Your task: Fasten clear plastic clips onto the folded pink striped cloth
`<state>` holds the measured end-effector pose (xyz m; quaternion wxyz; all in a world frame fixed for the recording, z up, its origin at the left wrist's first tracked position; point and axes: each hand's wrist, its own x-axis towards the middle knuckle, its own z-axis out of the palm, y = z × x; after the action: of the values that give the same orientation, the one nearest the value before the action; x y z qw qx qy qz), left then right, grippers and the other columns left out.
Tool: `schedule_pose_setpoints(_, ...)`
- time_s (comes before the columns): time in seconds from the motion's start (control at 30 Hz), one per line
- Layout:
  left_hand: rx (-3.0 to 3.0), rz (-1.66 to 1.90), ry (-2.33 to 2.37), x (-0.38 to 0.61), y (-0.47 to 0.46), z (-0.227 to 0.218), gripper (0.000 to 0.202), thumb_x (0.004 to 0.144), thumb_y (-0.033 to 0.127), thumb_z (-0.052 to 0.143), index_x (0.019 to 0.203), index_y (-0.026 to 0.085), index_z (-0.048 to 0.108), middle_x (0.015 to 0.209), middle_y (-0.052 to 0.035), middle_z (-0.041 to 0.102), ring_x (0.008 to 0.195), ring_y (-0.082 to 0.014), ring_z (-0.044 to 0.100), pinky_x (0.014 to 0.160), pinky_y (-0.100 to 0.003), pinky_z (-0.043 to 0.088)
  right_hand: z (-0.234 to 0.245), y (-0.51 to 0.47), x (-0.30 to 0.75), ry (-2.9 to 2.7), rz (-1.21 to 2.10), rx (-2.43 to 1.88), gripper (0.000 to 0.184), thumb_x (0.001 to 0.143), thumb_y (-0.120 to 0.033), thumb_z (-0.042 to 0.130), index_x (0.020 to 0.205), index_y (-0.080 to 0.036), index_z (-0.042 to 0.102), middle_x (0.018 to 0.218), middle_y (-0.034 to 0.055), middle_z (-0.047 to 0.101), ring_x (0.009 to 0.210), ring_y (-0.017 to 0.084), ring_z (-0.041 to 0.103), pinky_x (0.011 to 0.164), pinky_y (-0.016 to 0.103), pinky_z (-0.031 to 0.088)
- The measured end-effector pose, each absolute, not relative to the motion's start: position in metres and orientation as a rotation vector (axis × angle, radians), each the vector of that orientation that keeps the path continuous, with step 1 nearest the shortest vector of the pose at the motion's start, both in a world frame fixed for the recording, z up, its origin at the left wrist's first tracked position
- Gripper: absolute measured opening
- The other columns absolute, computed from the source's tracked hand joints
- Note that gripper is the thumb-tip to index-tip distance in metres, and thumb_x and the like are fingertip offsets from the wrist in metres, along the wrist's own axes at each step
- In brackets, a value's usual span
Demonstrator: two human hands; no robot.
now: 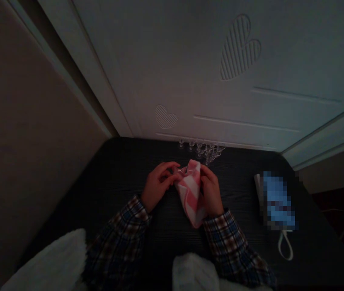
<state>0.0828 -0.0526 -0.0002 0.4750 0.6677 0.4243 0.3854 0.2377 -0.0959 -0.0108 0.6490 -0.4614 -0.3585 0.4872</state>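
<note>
"Entry, frame centre?"
"Clear cup (180, 171) — pinched in left hand (157, 184); pink-and-white cloth (189, 192) gripped by right hand (212, 189), fingers curled."
"Hazard?"
"Cup could be dropped — if cloth is tugged."

Looks forward and down from the wearer's head, fairly near, past plaid sleeves (122, 232) to left hand (156, 186) and right hand (212, 193) mid-frame; faces a white panel (187, 68) beyond the dark tabletop (108, 182).

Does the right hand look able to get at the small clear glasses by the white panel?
Probably, once freed: the right hand is holding the pink-and-white cloth. The glasses stand just beyond, and nothing seems to block the way.
</note>
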Motion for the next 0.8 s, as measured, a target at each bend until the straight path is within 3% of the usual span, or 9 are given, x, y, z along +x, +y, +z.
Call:
schedule_pose_setpoints(0.37, 1.692, 1.021, 1.062, 0.0794, -0.0494, -0.0033, 0.029, 0.078, 0.028, 0.054, 0.106, 0.021, 0.057, 0.096, -0.004, 0.055, 0.056, -0.0069, 0.05, 0.042, -0.016, 0.04, -0.0118, -0.0951, 0.2313, -0.719, 1.259, -0.947, 0.035, 0.078, -0.022, 0.051, 0.112, -0.021, 0.057, 0.108, 0.0042, 0.064, 0.09, 0.017, 0.06, 0.079, 0.029, 0.045)
schedule_pose_setpoints(0.6, 1.75, 1.029, 1.059, 0.0799, -0.0505, -0.0008, 0.026, 0.079, 0.029, 0.054, 0.103, 0.021, 0.058, 0.102, -0.0043, 0.054, 0.057, -0.0068, 0.051, 0.043, -0.016, 0.042, -0.0163, -0.0935, 0.2351, -0.724, 1.312, -0.892, 0.043, 0.072, -0.01, 0.047, 0.112, -0.02, 0.057, 0.109, 0.0037, 0.064, 0.095, 0.017, 0.059, 0.079, 0.028, 0.046)
schedule_pose_setpoints(0.8, 1.817, 1.025, 1.051, 0.0801, -0.0505, -0.0012, 0.025, 0.078, 0.027, 0.055, 0.102, 0.022, 0.058, 0.102, -0.0032, 0.055, 0.062, -0.0081, 0.052, 0.05, -0.017, 0.044, -0.0101, -0.0948, 0.2343, -0.761, 1.335, -0.869, 0.044, 0.071, -0.014, 0.055, 0.115, -0.022, 0.055, 0.112, 0.0033, 0.062, 0.101, 0.019, 0.057, 0.089, 0.032, 0.043)
